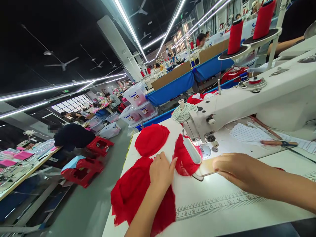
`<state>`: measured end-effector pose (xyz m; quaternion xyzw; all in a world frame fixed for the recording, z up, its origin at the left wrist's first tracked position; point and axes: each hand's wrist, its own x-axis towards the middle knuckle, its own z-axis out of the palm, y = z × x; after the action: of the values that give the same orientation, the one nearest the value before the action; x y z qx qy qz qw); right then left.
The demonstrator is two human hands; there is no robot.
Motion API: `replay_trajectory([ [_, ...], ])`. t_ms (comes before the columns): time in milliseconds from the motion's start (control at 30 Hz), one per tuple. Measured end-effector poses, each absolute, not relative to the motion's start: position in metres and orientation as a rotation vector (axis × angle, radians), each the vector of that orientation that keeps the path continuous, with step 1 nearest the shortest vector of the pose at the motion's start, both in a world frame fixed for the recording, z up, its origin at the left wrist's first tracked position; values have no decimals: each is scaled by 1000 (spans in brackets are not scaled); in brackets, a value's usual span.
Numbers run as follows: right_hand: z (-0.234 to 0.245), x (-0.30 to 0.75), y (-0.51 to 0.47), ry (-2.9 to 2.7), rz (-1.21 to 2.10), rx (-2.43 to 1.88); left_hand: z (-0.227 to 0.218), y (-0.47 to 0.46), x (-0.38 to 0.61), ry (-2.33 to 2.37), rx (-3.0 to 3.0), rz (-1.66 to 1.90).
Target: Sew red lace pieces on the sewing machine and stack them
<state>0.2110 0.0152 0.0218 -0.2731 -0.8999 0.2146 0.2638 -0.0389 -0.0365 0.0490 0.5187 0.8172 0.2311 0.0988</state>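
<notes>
matt, crinkled cloth (132,187) — rough-edged, smooth, glossy-looking sewing machine (237,103), bins (135,93) — clear, shiny plastic

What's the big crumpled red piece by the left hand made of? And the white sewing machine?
The big crumpled red piece looks like thin, matte fabric: it wrinkles softly and its edges look ragged. The long-armed white sewing machine seems painted metal, smooth and faintly shiny, possibly plastic.

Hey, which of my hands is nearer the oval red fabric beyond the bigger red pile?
Left. Your left hand is at the bigger red pile, just short of the oval red fabric; your right hand is farther off, by the sewing machine.
</notes>
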Motion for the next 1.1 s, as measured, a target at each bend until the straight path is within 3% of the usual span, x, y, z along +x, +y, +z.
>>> replay_trajectory([
  [133, 29, 199, -13, -2440, 1168, -813, 35, -24, -48, 2215, 1340, 913],
  [300, 3, 183, -30, -2152, 1726, -768, 34, -38, -50, 1891, 984, 1335],
  [500, 2, 157, -38, -1218, 2337, -798, 37, -63, -14, 1282, 384, 1715],
  [600, 13, 149, -33, -907, 2288, -775, 34, -68, 11, 1028, 80, 1713],
  [800, 11, 154, -18, -1074, 1955, -910, 23, -67, 28, 862, -122, 1498],
  [1000, -5, 165, -16, -1284, 1732, -964, 14, -50, 27, 973, 35, 1393],
  [1100, -5, 173, -14, -1451, 1418, -1038, 12, -46, 28, 1058, 233, 1391],
])
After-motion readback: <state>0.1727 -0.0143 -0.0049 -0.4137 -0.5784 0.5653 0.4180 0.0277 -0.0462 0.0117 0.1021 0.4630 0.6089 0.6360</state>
